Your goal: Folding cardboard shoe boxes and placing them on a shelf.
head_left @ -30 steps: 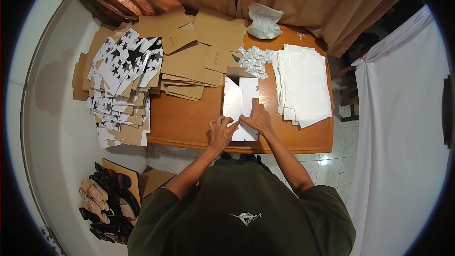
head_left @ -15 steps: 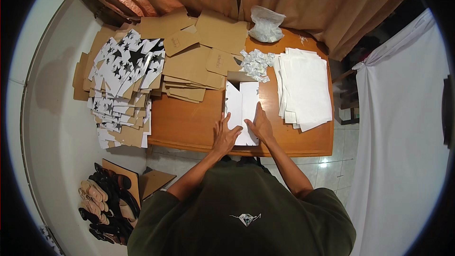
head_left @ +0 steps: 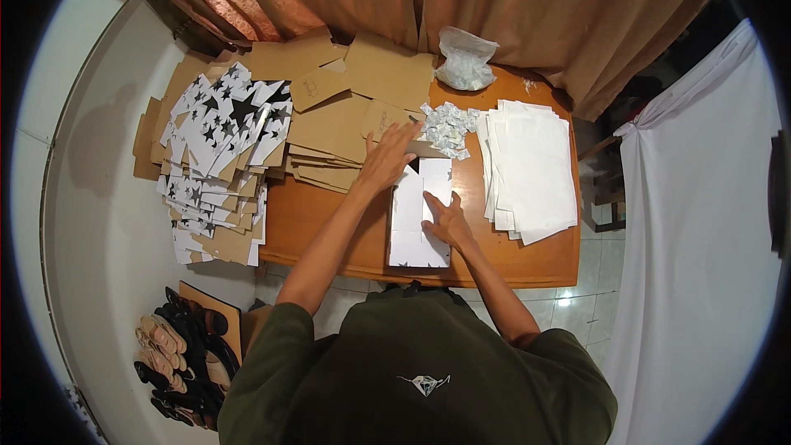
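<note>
A white cardboard box [head_left: 407,245] with black stars along its edges lies lengthwise before me at the table's front. Its long top flaps are folded inward, and a brown-sided end flap [head_left: 428,149] stands up at the far end. My left hand [head_left: 387,161] reaches to that far flap with fingers stretched out, its fingertips at the flap's left part. On the box's top, toward the right side, rests my right hand [head_left: 447,221], fingers spread and pressing on the white flaps.
Star-printed cardboard sheets [head_left: 218,165] pile up on the left, brown flattened cardboard [head_left: 325,128] behind. Small white packets [head_left: 449,128] lie beyond the box, near a clear plastic bag [head_left: 466,62]. White sheets [head_left: 531,169] are stacked right. Sandals [head_left: 185,346] sit lower left.
My left hand has left the box's near left side and moved away from me to the far flap. The near end flap now lies folded down. My right hand stays on the top.
</note>
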Action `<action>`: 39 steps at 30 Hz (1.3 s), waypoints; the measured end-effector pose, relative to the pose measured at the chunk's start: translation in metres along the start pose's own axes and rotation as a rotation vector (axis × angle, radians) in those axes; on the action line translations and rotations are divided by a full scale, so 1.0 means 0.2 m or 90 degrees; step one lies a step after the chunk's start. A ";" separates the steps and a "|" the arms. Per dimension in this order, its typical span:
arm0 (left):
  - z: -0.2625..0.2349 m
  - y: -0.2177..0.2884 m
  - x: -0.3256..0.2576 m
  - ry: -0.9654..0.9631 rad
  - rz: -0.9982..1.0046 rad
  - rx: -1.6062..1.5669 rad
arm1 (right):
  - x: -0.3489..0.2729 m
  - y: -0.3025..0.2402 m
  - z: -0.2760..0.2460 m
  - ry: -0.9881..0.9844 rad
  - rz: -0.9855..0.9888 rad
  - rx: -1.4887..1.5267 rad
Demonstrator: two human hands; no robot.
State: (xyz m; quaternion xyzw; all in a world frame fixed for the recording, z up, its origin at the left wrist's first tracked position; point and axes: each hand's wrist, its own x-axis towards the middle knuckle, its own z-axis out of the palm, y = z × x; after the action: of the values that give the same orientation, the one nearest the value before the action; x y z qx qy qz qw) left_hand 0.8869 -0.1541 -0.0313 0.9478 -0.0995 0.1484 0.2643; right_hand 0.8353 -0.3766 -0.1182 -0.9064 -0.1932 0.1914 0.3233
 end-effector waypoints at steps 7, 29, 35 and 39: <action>0.11 -0.12 -0.01 -0.235 0.042 0.100 | 0.00 -0.10 -0.05 -0.006 0.032 -0.084; 0.27 -0.16 -0.28 -0.250 0.103 0.017 | 0.22 -0.19 -0.05 0.222 0.023 -0.179; 0.30 -0.19 -0.30 -0.220 0.106 -0.001 | 0.24 -0.20 -0.03 0.236 0.000 -0.190; 0.30 -0.21 -0.30 -0.214 0.112 -0.009 | 0.24 -0.21 -0.04 0.231 0.003 -0.184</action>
State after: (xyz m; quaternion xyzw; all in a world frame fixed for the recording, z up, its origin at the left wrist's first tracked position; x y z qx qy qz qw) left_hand 0.8555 -0.1440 -0.1212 0.9449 -0.2258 0.0101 0.2366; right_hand 0.8704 -0.3276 -0.0955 -0.9633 -0.1547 -0.0037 0.2194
